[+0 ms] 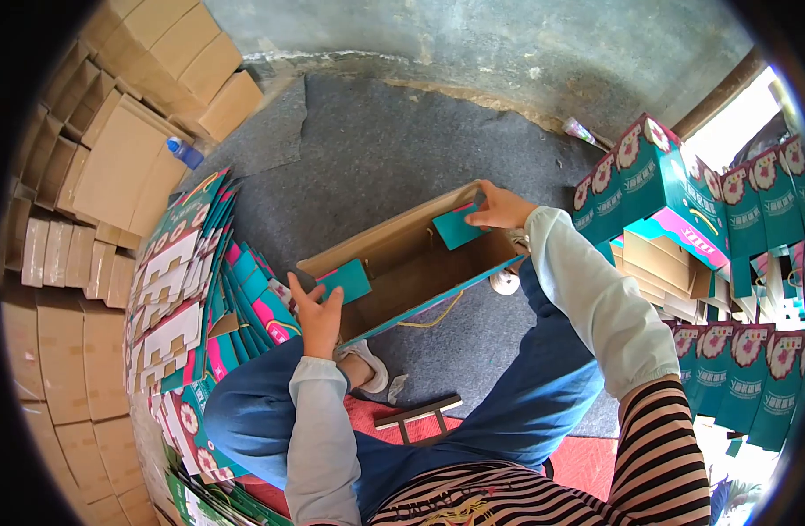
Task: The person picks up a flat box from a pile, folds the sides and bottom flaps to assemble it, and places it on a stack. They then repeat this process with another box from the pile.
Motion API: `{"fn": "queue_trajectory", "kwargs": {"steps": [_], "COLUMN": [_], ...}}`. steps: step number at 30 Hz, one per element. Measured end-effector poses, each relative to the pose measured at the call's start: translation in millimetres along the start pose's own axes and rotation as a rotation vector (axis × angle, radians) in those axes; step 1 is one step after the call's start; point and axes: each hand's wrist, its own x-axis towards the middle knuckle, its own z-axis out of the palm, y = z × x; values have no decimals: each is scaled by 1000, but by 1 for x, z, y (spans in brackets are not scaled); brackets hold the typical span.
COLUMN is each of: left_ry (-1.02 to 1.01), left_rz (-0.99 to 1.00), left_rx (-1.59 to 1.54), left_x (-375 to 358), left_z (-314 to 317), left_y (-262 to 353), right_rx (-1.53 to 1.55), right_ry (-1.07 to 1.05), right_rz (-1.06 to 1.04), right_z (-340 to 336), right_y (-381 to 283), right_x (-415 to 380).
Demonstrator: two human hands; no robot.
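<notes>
An open-topped cardboard box stands between my knees, long and narrow, brown inside with a teal outer side. Teal flaps fold inward at its two ends, and a yellow cord hangs along the near side. My left hand straddles the left end, fingers spread, with the thumb by the left flap. At the far right end, my right hand grips the end wall, its thumb on the right flap. The fingers outside the box are partly hidden.
Flat printed teal cartons are stacked at my left. Behind them rise piles of brown boxes, with a blue bottle on them. Assembled teal boxes stand at the right. Grey matting covers the floor up to the wall.
</notes>
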Motion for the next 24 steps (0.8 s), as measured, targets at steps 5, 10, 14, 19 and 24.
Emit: {"fn": "queue_trajectory", "kwargs": {"steps": [5, 10, 14, 19, 24], "left_ry": [-59, -40, -51, -51, -7], "left_rz": [44, 94, 69, 47, 8], "left_rx": [-118, -144, -73, -85, -219], "left_x": [-5, 1, -2, 8, 3], "left_z": [0, 1, 1, 0, 2], "left_y": [22, 8, 16, -3, 1], "right_rx": [164, 255, 292, 344, 396], "right_ry": [7, 18, 35, -36, -123], "right_rz": [90, 172, 208, 241, 215], "right_z": [2, 0, 5, 0, -3], "right_y": [-13, -27, -19, -16, 0], "right_x": [-4, -7, 1, 2, 1]}}
